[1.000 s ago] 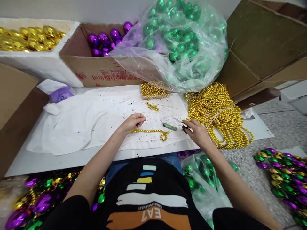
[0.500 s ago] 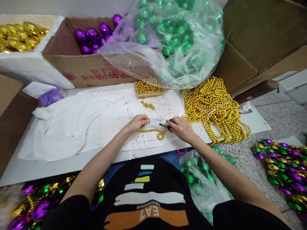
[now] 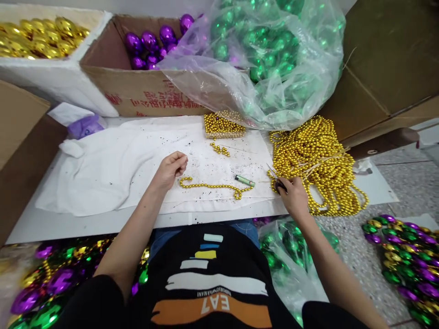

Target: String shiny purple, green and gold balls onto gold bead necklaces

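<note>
My left hand is closed in a pinch above the white cloth; what its fingertips hold, if anything, is too small to make out. Just to its right, a short string of gold beads lies on the cloth, curled at its left end and looped near the right. My right hand grips a pair of scissors by the dark handles, blades pointing up and left, at the edge of a pile of gold bead strands. Between the hands a green lighter rests on the cloth.
Loose gold beads lie before a small box of gold beads. Behind stand a carton of purple balls, a white foam box of gold ones and a clear bag of green ones. Multicoloured strands lie at right.
My hands have moved apart, the left one leftwards and the right one with the scissors rightwards to the bead pile. The lighter and the string's left end now show fully. The view has shifted slightly.
</note>
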Demonstrator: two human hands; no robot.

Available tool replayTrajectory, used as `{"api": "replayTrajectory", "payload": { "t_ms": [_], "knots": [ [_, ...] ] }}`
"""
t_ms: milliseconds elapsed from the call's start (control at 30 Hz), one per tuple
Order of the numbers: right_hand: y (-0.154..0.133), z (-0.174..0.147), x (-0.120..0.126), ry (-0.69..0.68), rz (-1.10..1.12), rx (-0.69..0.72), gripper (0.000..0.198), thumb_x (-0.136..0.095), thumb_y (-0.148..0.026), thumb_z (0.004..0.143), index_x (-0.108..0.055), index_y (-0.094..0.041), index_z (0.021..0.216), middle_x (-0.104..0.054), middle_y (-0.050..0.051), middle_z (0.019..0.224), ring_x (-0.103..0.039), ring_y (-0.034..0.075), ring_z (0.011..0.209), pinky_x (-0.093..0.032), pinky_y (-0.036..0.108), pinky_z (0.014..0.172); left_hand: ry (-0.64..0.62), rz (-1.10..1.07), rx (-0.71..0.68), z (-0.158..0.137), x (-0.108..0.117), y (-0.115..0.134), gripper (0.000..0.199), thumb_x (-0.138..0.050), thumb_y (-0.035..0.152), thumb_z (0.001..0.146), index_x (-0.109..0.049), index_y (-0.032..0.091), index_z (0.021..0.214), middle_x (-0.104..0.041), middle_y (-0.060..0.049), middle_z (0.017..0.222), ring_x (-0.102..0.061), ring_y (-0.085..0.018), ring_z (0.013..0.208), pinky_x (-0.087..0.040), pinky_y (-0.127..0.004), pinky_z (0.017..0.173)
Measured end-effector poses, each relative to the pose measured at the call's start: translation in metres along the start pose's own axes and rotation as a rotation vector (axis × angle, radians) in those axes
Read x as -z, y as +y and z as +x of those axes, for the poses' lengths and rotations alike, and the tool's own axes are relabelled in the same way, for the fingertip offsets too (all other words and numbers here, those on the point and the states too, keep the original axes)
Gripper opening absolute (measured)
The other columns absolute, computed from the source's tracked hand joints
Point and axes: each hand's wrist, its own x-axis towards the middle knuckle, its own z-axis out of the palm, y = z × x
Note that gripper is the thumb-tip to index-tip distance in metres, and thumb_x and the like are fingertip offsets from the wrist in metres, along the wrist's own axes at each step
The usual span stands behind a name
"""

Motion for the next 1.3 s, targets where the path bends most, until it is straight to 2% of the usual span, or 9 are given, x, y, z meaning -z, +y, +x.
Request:
{"api": "replayTrajectory", "payload": {
  "t_ms": [233, 333, 433, 600, 700, 833, 967, 1167, 1300],
  "knots": [
    [0.005, 0.038, 0.026, -0.461, -0.043, 0.023, 0.048, -0.064, -0.026, 0.081, -0.064, -0.026, 0.129, -0.067, 0.001, 0.079, -0.060, 0.019, 0.071, -0.035, 0.025, 0.058, -0.025, -0.020, 0.032, -0.007, -0.003, -0.006, 0.031, -0.077, 0.038, 0.068, -0.054, 0.017, 0.073, -0.046, 0.005, 0.056, -0.037, -0.005, 0.046, -0.019, -0.017, 0.042],
    [-0.007, 0.047, 0.040, -0.367, -0.023, 0.059, 0.035, -0.064, -0.028, 0.082, -0.070, -0.023, 0.116, -0.069, 0.004, 0.082, -0.061, 0.020, 0.075, -0.036, 0.026, 0.059, -0.018, -0.024, 0.007, -0.011, -0.003, -0.007, 0.030, -0.077, 0.037, 0.069, -0.055, 0.017, 0.072, -0.046, 0.005, 0.056, -0.037, -0.005, 0.047, -0.021, -0.017, 0.042],
    [-0.062, 0.041, 0.035, -0.101, 0.103, 0.105, 0.023, -0.052, -0.029, 0.093, -0.073, -0.019, 0.091, -0.069, 0.010, 0.091, -0.061, 0.023, 0.088, -0.041, 0.031, 0.069, -0.024, -0.030, -0.006, -0.012, -0.004, -0.007, 0.030, -0.076, 0.038, 0.070, -0.055, 0.017, 0.072, -0.045, 0.005, 0.056, -0.037, -0.005, 0.048, -0.022, -0.018, 0.042],
    [-0.200, 0.033, -0.005, -0.203, 0.553, 0.198, 0.020, -0.060, -0.033, 0.091, -0.068, -0.019, 0.079, -0.063, 0.010, 0.094, -0.056, 0.027, 0.101, -0.045, 0.037, 0.083, -0.034, -0.053, -0.017, -0.014, -0.010, -0.006, 0.032, -0.077, 0.039, 0.071, -0.054, 0.017, 0.073, -0.045, 0.005, 0.056, -0.036, -0.005, 0.047, -0.020, -0.018, 0.042],
    [-0.229, 0.032, -0.006, -0.290, 0.730, 0.242, 0.021, -0.060, -0.027, 0.089, -0.063, -0.019, 0.071, -0.061, 0.008, 0.088, -0.058, 0.023, 0.095, -0.047, 0.036, 0.083, -0.017, -0.062, -0.021, -0.015, -0.009, -0.005, 0.033, -0.077, 0.040, 0.071, -0.054, 0.017, 0.074, -0.045, 0.006, 0.056, -0.036, -0.004, 0.046, -0.019, -0.018, 0.042],
    [-0.179, 0.013, 0.034, -0.467, 1.036, 0.351, 0.029, -0.059, -0.040, 0.091, -0.061, -0.020, 0.071, -0.060, 0.002, 0.077, -0.058, 0.016, 0.073, -0.048, 0.030, 0.069, -0.003, -0.080, -0.013, -0.014, -0.002, -0.008, 0.032, -0.076, 0.040, 0.072, -0.054, 0.017, 0.075, -0.047, 0.005, 0.057, -0.038, -0.005, 0.047, -0.021, -0.018, 0.042],
    [-0.100, -0.024, 0.076, -0.529, 1.198, 0.204, 0.032, -0.071, -0.045, 0.083, -0.061, -0.021, 0.066, -0.056, 0.002, 0.072, -0.053, 0.017, 0.069, -0.043, 0.029, 0.061, -0.004, -0.106, -0.005, -0.010, 0.002, -0.012, 0.031, -0.077, 0.038, 0.072, -0.054, 0.017, 0.074, -0.046, 0.006, 0.056, -0.037, -0.004, 0.046, -0.020, -0.018, 0.042],
    [0.001, -0.062, 0.081, -0.571, 0.648, 0.049, 0.035, -0.064, -0.053, 0.082, -0.065, -0.022, 0.066, -0.062, 0.006, 0.071, -0.059, 0.021, 0.068, -0.047, 0.033, 0.061, 0.001, -0.128, -0.001, -0.007, -0.001, -0.011, 0.030, -0.076, 0.036, 0.072, -0.054, 0.016, 0.074, -0.046, 0.006, 0.056, -0.037, -0.004, 0.045, -0.019, -0.018, 0.041],
    [0.022, -0.075, 0.052, -0.589, 0.396, 0.115, 0.027, -0.056, -0.040, 0.082, -0.064, -0.023, 0.063, -0.065, 0.007, 0.070, -0.063, 0.024, 0.066, -0.049, 0.036, 0.063, 0.009, -0.123, -0.009, -0.007, -0.002, -0.010, 0.029, -0.076, 0.036, 0.072, -0.055, 0.016, 0.074, -0.045, 0.006, 0.055, -0.036, -0.004, 0.045, -0.019, -0.018, 0.042]
  ]
}}
